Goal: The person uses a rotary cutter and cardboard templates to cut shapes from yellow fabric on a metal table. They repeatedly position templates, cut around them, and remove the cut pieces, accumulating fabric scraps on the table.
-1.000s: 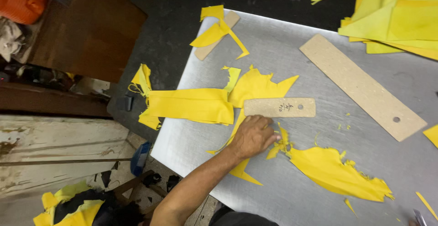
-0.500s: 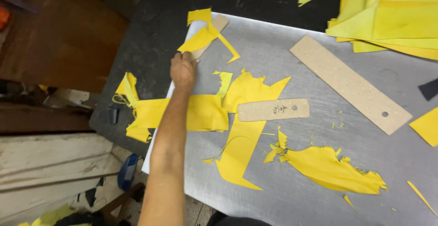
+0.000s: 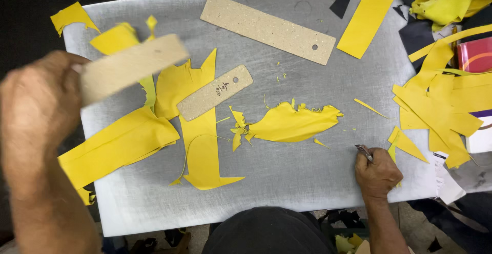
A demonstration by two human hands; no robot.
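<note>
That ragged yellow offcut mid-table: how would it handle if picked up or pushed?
The ragged yellow offcut lies dead flat with torn, frilly edges, so it is probably thin, floppy and light. On the smooth metal table it would likely slide or crumple, not roll. Its fringe may tear.

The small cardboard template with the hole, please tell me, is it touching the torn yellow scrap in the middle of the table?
Apart. The head view shows bare metal table between the small cardboard template and the torn yellow scrap.

Red rectangular package (image 3: 475,55) with a pale curved stripe at the table's right edge under yellow strips, white box (image 3: 479,133) with a dark purple band just below it
</note>
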